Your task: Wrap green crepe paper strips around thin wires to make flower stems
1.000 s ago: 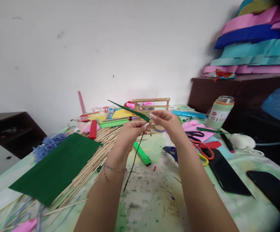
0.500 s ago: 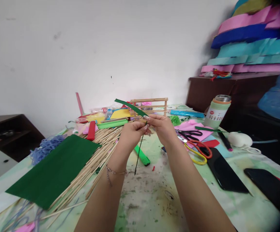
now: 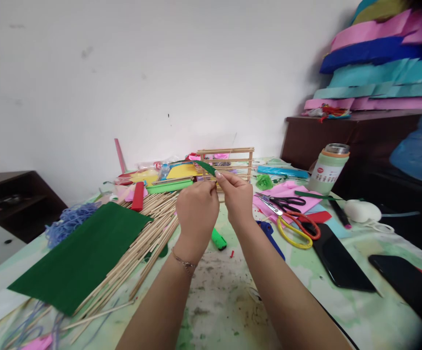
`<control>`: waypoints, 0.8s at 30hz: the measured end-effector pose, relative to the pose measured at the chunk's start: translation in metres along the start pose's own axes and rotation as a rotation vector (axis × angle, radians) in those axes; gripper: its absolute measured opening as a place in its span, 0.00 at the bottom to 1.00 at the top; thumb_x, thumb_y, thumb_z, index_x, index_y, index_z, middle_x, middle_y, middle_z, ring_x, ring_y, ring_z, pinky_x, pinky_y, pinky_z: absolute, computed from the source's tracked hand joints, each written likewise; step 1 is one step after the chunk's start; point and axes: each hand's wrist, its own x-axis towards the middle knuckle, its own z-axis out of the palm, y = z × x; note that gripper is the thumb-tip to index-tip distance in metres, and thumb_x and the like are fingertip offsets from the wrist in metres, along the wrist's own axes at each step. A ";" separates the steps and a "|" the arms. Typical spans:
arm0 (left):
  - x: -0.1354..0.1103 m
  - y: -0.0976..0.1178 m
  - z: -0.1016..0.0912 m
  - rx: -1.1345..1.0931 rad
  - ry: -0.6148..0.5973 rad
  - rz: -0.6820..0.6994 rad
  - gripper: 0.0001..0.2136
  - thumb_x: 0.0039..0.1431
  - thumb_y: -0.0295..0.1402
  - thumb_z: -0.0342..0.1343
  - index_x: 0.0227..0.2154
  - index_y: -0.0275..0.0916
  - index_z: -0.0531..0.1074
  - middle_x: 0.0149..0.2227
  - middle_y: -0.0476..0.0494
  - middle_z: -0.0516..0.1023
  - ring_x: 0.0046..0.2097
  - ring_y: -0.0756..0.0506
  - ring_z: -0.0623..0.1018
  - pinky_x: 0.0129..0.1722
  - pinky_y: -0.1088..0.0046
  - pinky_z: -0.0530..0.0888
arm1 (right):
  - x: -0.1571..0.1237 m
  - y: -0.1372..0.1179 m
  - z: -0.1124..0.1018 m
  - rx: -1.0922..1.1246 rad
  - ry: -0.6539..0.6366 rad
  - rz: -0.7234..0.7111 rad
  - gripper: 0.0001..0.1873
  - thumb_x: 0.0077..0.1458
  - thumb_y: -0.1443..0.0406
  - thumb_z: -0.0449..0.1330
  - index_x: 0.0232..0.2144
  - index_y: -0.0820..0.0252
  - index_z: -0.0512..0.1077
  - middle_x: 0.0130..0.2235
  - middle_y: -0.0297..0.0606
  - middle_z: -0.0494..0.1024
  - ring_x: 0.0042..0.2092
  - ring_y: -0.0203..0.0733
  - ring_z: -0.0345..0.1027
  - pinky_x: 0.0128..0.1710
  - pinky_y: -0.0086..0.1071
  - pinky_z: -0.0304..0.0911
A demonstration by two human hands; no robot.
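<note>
My right hand (image 3: 237, 197) pinches a narrow dark green paper strip (image 3: 206, 167) between thumb and forefinger, its free end pointing up and left. Beside it my left hand (image 3: 198, 206) is closed with its back to me, fingertips touching the right hand's. The thin dark stem is mostly hidden by the left fist. Behind the hands stands a small frame of wooden sticks (image 3: 226, 150). A bright green cutter-like tool (image 3: 219, 239) lies on the table below them.
At left are wooden sticks (image 3: 123, 265), a dark green sheet (image 3: 83, 253) and blue yarn (image 3: 70, 223). Scissors (image 3: 294, 233), a phone (image 3: 342, 262), pink paper (image 3: 287, 189) and a bottle (image 3: 329, 170) lie or stand at right. A dark blue roll (image 3: 271, 238) is near my right forearm.
My left hand has rolled over so its back faces me, and the stem that hung below the hands no longer shows there. Less of the green strip sticks out, and the dark blue roll is now uncovered.
</note>
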 end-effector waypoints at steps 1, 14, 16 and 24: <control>-0.001 0.000 0.001 0.017 0.001 0.003 0.15 0.63 0.33 0.46 0.32 0.38 0.79 0.34 0.39 0.81 0.36 0.42 0.78 0.34 0.69 0.65 | 0.000 0.000 0.001 0.022 -0.009 0.018 0.07 0.46 0.61 0.65 0.26 0.59 0.78 0.32 0.35 0.79 0.38 0.39 0.71 0.43 0.33 0.65; 0.017 -0.012 0.006 -0.726 -0.325 -0.097 0.11 0.58 0.31 0.54 0.37 0.36 0.80 0.31 0.45 0.82 0.33 0.46 0.79 0.34 0.74 0.70 | 0.014 0.000 -0.011 0.238 -0.129 0.197 0.14 0.39 0.54 0.67 0.26 0.58 0.76 0.26 0.34 0.77 0.27 0.37 0.65 0.28 0.32 0.59; 0.017 -0.012 0.008 -0.708 -0.326 -0.094 0.10 0.56 0.31 0.54 0.35 0.37 0.80 0.31 0.46 0.82 0.34 0.46 0.79 0.33 0.74 0.69 | 0.014 0.002 -0.010 0.219 -0.135 0.213 0.15 0.40 0.53 0.67 0.27 0.58 0.75 0.25 0.33 0.76 0.25 0.36 0.63 0.26 0.31 0.57; 0.012 -0.012 0.002 -0.296 -0.146 -0.077 0.10 0.55 0.32 0.53 0.21 0.38 0.73 0.23 0.48 0.75 0.27 0.48 0.72 0.27 0.72 0.58 | 0.012 0.016 -0.009 -0.137 -0.101 -0.036 0.14 0.48 0.53 0.64 0.25 0.58 0.72 0.26 0.32 0.75 0.30 0.37 0.66 0.33 0.32 0.60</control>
